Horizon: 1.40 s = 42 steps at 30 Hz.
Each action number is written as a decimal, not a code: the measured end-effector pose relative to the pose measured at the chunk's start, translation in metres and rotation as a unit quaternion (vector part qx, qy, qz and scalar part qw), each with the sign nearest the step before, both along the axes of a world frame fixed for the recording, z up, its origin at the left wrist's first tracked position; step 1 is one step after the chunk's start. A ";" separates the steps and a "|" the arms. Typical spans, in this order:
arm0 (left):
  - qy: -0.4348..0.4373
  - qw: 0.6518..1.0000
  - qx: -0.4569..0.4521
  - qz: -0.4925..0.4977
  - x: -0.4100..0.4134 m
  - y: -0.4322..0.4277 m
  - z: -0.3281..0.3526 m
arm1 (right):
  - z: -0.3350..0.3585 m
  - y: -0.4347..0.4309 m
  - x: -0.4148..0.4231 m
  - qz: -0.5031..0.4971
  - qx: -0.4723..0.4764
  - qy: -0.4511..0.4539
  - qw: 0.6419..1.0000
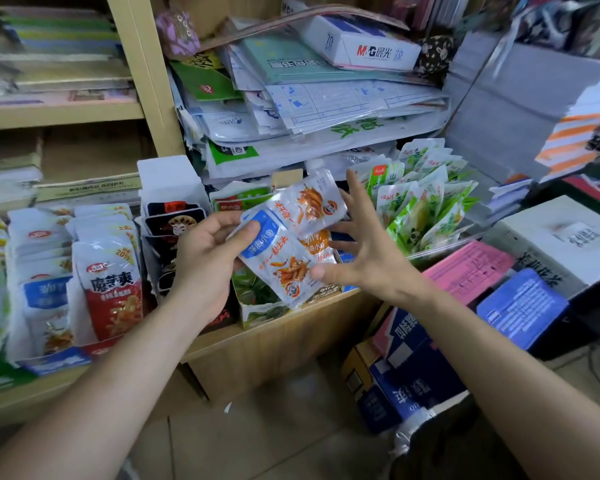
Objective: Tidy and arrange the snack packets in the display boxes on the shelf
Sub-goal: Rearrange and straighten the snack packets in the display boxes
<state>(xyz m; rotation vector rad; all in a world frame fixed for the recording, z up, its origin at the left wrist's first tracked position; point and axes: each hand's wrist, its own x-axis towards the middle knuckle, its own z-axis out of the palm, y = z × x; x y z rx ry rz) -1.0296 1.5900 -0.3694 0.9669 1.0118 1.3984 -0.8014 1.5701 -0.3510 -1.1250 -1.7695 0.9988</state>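
**Forearms in, left hand holding two fish-snack packets**

Bare forearms (118,375) reach up from the bottom edge toward the shelf. The left hand (201,258) pinches the lower packet (284,268), with the thumb pressed on its blue label and the fingers curled behind it. An upper packet (312,202), white with the same orange print, fans out from the top of the first; how it is gripped I cannot tell. The right hand (364,251) is wide open just beside them, fingers spread and straight, thumb tip at the lower packet's right edge. Both packets hang above a torn green display box (257,306) at the front of the wooden shelf (284,327). Left of it stands a box of black packets (174,223), then rows of red-and-white packets (113,292). To the right, green packets (426,206) stand bunched upright. Stacked papers (326,98) fill the space behind and above.
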 end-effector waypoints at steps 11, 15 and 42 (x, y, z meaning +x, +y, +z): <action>0.112 0.993 0.027 -0.038 0.010 -0.009 -0.004 | -0.002 -0.001 0.004 -0.139 0.053 0.012 0.989; 0.225 0.966 0.093 -0.083 0.010 -0.011 -0.008 | 0.009 0.003 0.023 -0.169 0.064 -0.009 0.983; 0.681 0.627 0.350 -0.145 -0.028 -0.018 -0.056 | -0.030 0.022 0.047 -0.109 0.134 -0.468 0.867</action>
